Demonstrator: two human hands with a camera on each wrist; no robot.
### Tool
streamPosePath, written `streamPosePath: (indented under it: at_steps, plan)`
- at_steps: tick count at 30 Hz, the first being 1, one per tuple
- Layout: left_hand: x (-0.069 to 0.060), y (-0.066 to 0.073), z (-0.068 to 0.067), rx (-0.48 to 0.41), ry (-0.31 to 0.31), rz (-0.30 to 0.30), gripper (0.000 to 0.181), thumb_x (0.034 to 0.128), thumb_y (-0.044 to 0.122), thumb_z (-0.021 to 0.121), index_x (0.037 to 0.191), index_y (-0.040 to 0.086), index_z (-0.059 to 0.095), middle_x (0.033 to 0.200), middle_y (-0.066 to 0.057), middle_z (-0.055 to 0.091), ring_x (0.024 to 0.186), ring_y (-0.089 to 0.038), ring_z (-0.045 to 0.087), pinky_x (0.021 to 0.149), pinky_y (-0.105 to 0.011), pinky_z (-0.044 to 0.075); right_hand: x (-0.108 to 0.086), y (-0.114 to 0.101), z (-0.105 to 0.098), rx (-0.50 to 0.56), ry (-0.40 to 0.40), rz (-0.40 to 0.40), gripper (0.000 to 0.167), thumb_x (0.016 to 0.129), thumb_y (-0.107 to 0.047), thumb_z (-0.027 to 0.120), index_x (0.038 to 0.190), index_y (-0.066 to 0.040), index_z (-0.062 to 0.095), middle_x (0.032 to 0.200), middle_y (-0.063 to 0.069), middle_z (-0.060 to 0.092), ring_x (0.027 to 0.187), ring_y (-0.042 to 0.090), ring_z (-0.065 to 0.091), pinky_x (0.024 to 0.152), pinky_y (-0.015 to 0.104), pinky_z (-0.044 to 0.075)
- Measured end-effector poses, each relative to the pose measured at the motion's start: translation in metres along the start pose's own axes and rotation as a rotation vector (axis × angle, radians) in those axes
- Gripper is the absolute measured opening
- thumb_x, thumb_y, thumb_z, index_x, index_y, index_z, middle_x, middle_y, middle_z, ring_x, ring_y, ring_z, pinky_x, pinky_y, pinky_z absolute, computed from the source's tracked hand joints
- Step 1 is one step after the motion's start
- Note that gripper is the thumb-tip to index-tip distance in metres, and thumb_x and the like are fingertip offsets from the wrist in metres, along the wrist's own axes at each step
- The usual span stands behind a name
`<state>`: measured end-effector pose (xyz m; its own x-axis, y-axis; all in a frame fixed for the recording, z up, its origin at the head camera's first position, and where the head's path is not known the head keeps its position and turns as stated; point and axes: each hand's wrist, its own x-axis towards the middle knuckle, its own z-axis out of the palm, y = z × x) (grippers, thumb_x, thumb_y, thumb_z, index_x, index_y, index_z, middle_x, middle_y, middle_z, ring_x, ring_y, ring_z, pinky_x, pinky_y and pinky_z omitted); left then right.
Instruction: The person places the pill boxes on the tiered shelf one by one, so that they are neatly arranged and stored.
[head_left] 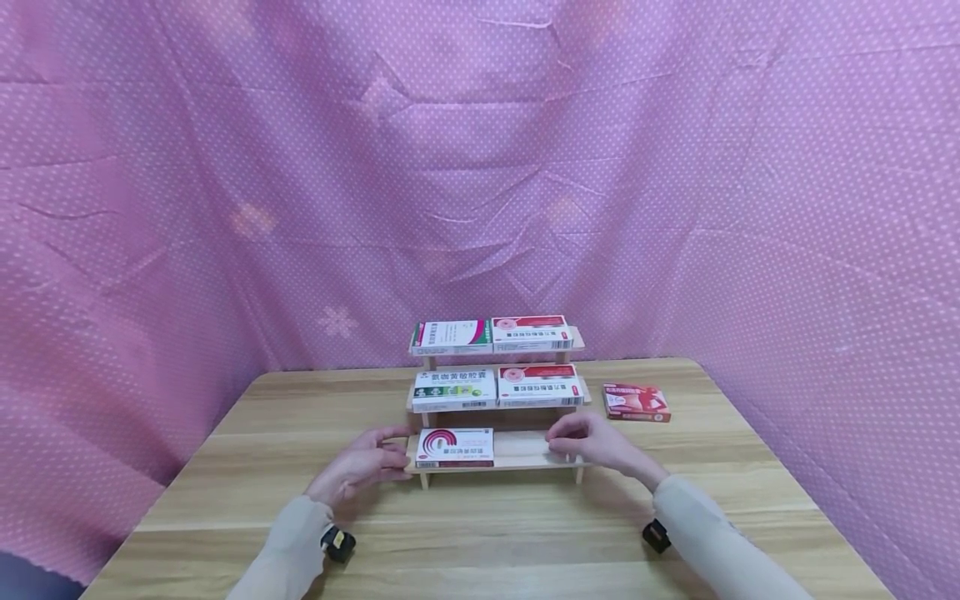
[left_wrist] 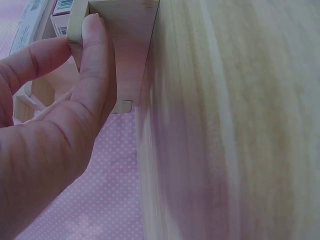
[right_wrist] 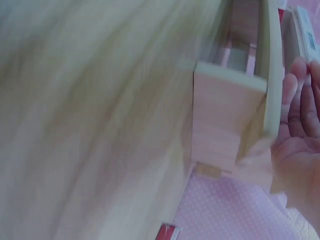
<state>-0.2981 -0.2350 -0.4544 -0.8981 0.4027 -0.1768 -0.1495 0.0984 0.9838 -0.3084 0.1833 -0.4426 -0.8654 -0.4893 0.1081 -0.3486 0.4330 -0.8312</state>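
A three-tier wooden display shelf stands on the table. At the left end of its bottom tier, my left hand grips the board's edge, as the left wrist view shows with the fingers against it. A white medicine box with red arcs lies flat on that tier's left half. Over the tier's right end is my right hand, fingers loosely bent. In the right wrist view its fingers show beside the board with nothing seen held. The fingertips' contact with the wood is unclear.
The middle tier carries a green-and-white box and a red-and-white box. Two more boxes, one green and magenta, one red and white, lie on top. A red box rests on the table to the right.
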Motion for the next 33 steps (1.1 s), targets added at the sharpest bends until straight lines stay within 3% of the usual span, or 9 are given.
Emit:
streamPosePath:
  at_steps: [4,10,14,22,27,29,33]
  plan:
    - [0.000,-0.001,0.000,-0.004,0.003,-0.001,0.074,0.0874,-0.005,0.060,0.149,-0.012,0.020,0.119,-0.024,0.057,0.096,-0.024,0.067,0.092,-0.039,0.058,-0.006,0.002,-0.012,0.015,-0.014,-0.007,0.025,0.090,-0.025,0.071,0.105,-0.006,0.072,0.096,0.005,0.071,0.079,0.017,0.064,0.068,0.027,0.055]
    - [0.000,-0.002,-0.001,-0.010,0.001,-0.001,0.074,0.0874,-0.005,0.060,0.149,-0.013,0.019,0.119,-0.024,0.057,0.096,-0.024,0.067,0.093,-0.040,0.058,-0.011,0.011,-0.031,0.048,-0.032,-0.018,0.026,0.091,-0.023,0.069,0.106,-0.001,0.071,0.094,0.009,0.073,0.077,0.014,0.064,0.067,0.040,0.059]
    - [0.000,-0.002,-0.002,-0.012,-0.001,-0.002,0.074,0.0876,-0.006,0.060,0.149,-0.013,0.018,0.119,-0.025,0.058,0.096,-0.024,0.067,0.093,-0.040,0.058,-0.014,0.018,-0.042,0.064,-0.040,-0.015,0.027,0.091,-0.022,0.069,0.107,0.001,0.070,0.096,0.012,0.073,0.077,0.016,0.065,0.067,0.043,0.060]
    - [0.000,-0.002,-0.001,-0.004,0.002,-0.012,0.073,0.0879,-0.005,0.059,0.149,-0.012,0.020,0.115,-0.023,0.059,0.094,-0.024,0.067,0.091,-0.038,0.059,-0.019,0.032,-0.065,0.090,-0.099,-0.010,0.027,0.092,-0.019,0.068,0.106,0.003,0.068,0.091,0.024,0.067,0.070,0.023,0.061,0.057,0.030,0.055]
    - [0.000,-0.001,0.000,0.001,0.002,-0.008,0.073,0.0879,-0.005,0.059,0.149,-0.012,0.020,0.113,-0.022,0.059,0.093,-0.023,0.067,0.091,-0.039,0.059,-0.022,0.041,-0.075,0.093,-0.109,0.059,0.033,0.091,-0.021,0.069,0.111,0.005,0.065,0.087,0.013,0.068,0.067,0.013,0.057,0.054,0.023,0.050]
    - [0.000,-0.001,0.000,0.000,0.005,-0.004,0.072,0.0876,-0.006,0.060,0.148,-0.013,0.021,0.113,-0.022,0.059,0.092,-0.023,0.067,0.091,-0.039,0.059,-0.022,0.046,-0.078,0.091,-0.089,0.089,0.033,0.090,-0.021,0.070,0.112,0.003,0.065,0.090,0.012,0.069,0.068,0.012,0.057,0.054,0.023,0.050]
    - [0.000,-0.001,0.000,0.005,0.007,-0.002,0.072,0.0876,-0.006,0.060,0.148,-0.013,0.021,0.114,-0.023,0.059,0.093,-0.023,0.067,0.091,-0.039,0.059,-0.023,0.054,-0.085,0.049,-0.036,0.103,0.028,0.090,-0.019,0.070,0.112,-0.002,0.067,0.108,0.022,0.067,0.077,0.012,0.058,0.061,0.025,0.051]
